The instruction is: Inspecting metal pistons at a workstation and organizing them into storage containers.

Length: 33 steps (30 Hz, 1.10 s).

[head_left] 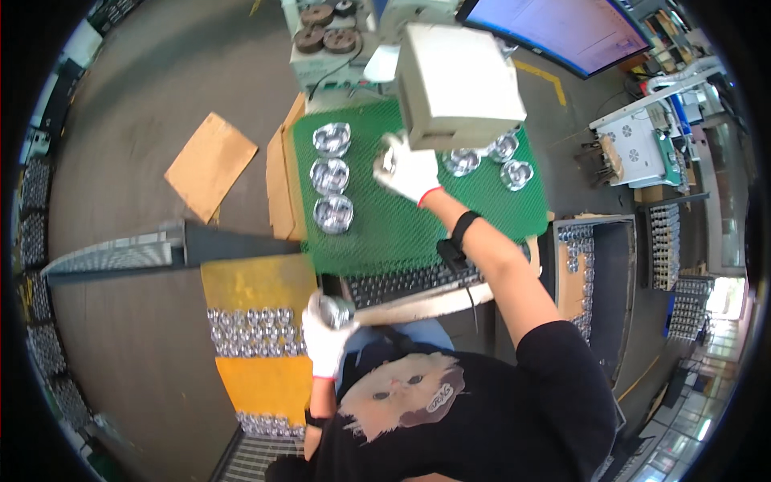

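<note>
My left hand [325, 345], in a white glove, is closed round a shiny metal piston [334, 311] beside the keyboard's left end. Over the green mesh mat [385, 233], my gloved right hand [414, 170] has its fingers curled round another piece of bright metal [389, 161], mostly hidden but apparently a piston as well. Three pistons [330, 176] stand in a column along the mat's left side. To the right of my right hand sit more pistons [463, 162], partly under a beige box-shaped machine head [462, 80].
A black keyboard [409, 283] lies along the mat's near edge. Rows of pistons [257, 331] rest on yellow sheets at my left. An open dark crate [614, 297] with pistons stands at the right. A monitor [562, 32] and brown round weights [325, 32] are at the back.
</note>
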### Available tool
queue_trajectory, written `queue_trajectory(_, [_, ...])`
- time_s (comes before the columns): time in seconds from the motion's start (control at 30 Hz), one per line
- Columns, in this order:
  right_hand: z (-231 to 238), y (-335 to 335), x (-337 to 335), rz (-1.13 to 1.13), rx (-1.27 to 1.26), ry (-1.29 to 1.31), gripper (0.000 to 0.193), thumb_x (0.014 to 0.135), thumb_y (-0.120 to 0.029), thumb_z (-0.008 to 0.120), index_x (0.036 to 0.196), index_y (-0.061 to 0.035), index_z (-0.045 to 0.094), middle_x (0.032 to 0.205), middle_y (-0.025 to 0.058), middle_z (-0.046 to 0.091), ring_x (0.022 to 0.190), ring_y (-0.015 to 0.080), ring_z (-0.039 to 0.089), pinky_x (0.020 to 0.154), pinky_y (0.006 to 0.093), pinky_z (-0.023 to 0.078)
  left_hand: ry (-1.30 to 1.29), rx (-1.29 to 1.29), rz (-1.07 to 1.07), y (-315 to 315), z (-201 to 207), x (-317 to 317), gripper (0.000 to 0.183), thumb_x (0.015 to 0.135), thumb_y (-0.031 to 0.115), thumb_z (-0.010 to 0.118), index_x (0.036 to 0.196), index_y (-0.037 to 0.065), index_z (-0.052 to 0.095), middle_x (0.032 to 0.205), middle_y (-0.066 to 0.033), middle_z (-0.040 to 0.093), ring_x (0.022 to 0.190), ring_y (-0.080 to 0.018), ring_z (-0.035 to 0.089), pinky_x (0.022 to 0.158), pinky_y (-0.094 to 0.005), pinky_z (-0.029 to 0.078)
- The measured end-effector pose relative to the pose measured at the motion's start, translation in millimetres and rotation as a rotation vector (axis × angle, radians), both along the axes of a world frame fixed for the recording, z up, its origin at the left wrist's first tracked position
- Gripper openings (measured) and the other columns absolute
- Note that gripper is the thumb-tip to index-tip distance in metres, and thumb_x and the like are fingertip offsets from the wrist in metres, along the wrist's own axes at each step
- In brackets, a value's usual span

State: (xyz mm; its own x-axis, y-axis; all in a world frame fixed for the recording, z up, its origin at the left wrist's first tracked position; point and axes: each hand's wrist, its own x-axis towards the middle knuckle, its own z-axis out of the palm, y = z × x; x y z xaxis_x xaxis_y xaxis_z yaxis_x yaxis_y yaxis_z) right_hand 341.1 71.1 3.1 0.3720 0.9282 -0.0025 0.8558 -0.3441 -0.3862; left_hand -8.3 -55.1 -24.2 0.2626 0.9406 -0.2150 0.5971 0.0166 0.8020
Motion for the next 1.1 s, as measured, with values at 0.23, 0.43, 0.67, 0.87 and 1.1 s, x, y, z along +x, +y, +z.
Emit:
queue_trajectory(0.23, [11, -128, -59, 0.072, 0.376, -0.150, 0.057, 0.069, -0.025, 0.076, 0.119, -0.0065, 0.055, 0.114, 0.0175, 0.057, 0.106, 0.0352, 0.054, 0.092, 0.0458, 0.042, 0.106, 0.207, -0.167, 35, 64, 33, 0.095, 0.054, 0.020, 0.086, 0.138, 0.010, 0.044, 0.117, -0.0201, 0.053, 0.105, -0.0368, 0.057, 0.091, -0.0440, 0.049])
queue_trajectory(0.43, [-5, -195, -87, 0.057, 0.144, 0.084, 0.048, 0.073, -0.024, 0.071, 0.115, -0.0068, 0.058, 0.100, 0.0156, 0.060, 0.096, 0.0344, 0.058, 0.086, 0.0452, 0.046, 0.021, -0.017, -0.256, 22, 28, 33, 0.096, 0.055, 0.024, 0.087, 0.139, 0.013, 0.044, 0.125, -0.0198, 0.052, 0.110, -0.0373, 0.057, 0.095, -0.0445, 0.048])
queue_trajectory(0.67, [0, -233, -128, 0.260, -0.051, 0.322, 0.056, 0.075, -0.031, 0.069, 0.122, -0.0055, 0.056, 0.104, 0.0171, 0.062, 0.101, 0.0361, 0.058, 0.088, 0.0461, 0.045, -0.609, -0.884, -0.062, -17, -52, 21, 0.087, 0.068, 0.009, 0.083, 0.141, -0.006, 0.038, 0.137, -0.0137, 0.049, 0.119, -0.0225, 0.053, 0.094, -0.0338, 0.049])
queue_trajectory(0.87, [-14, -224, -139, 0.378, -0.124, 0.322, 0.050, 0.081, -0.023, 0.059, 0.128, -0.0078, 0.053, 0.092, 0.0186, 0.065, 0.087, 0.0367, 0.062, 0.079, 0.0456, 0.049, -0.599, -1.410, -0.136, -10, -53, 25, 0.050, 0.092, 0.034, 0.064, 0.128, 0.001, 0.051, 0.105, -0.0125, 0.065, 0.080, -0.0261, 0.067, 0.066, -0.0357, 0.056])
queue_trajectory(1.1, [-24, -140, -90, -0.027, -0.048, 0.267, 0.037, 0.086, -0.024, 0.052, 0.120, -0.0113, 0.059, 0.092, 0.0192, 0.068, 0.086, 0.0381, 0.066, 0.078, 0.0477, 0.051, -0.798, -1.176, 0.144, 23, -24, 34, 0.081, 0.093, 0.058, 0.052, 0.148, 0.005, 0.026, 0.126, -0.0271, 0.051, 0.086, -0.0290, 0.061, 0.068, -0.0349, 0.053])
